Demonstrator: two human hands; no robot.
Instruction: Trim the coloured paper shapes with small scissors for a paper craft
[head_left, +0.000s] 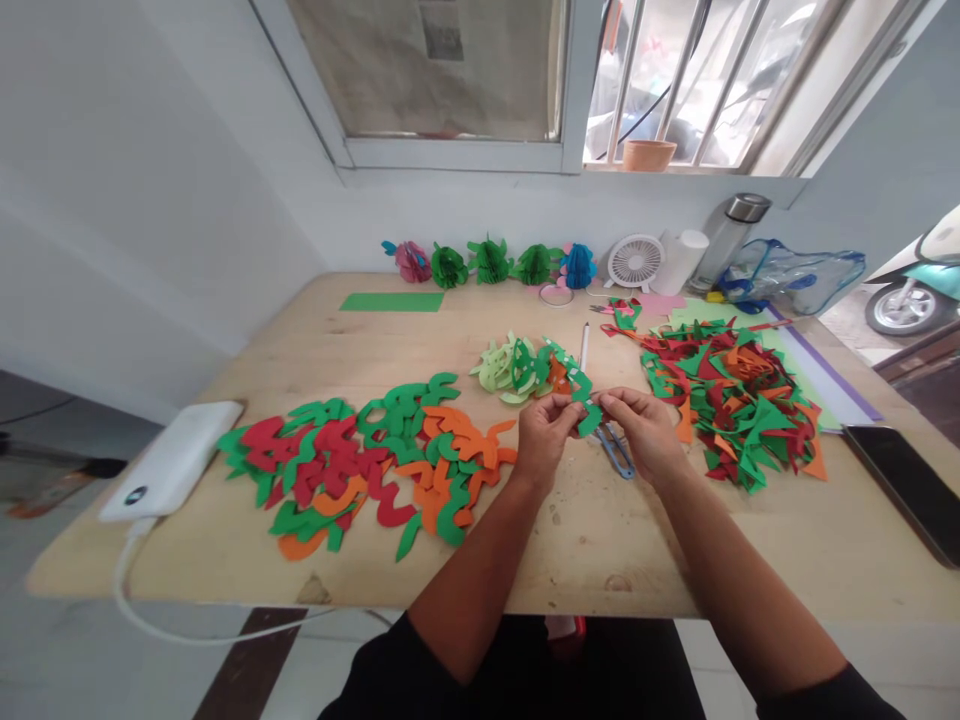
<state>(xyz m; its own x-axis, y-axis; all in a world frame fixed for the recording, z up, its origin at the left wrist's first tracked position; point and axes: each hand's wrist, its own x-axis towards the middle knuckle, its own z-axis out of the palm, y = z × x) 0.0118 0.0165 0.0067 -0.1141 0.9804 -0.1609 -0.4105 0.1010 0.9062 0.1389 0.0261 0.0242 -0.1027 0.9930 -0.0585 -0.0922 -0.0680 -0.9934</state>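
A wavy green paper cutout (pixel 589 412) is pinched between the thumb and fingers of my left hand (pixel 546 432). My right hand (pixel 637 425) is closed at the right edge of this cutout, thumb and forefinger pressed together there; its other fingers are curled. Just under the hands lie blue-handled scissors (pixel 616 455), partly covered by them. Beyond my left hand is a small heap of light green cutouts (pixel 496 368), with darker green and orange pieces (pixel 531 366) that carry small white patches. A white pen (pixel 585 345) rests behind the hands.
Wavy red, green and orange cutouts (pixel 405 455) spread on the left; paper scraps (pixel 742 400) pile up on the right. A power bank (pixel 172 460) and a phone (pixel 907 490) lie at the sides. Paper figures (pixel 491 262), a fan (pixel 635 262) and a bottle (pixel 727 245) line the back.
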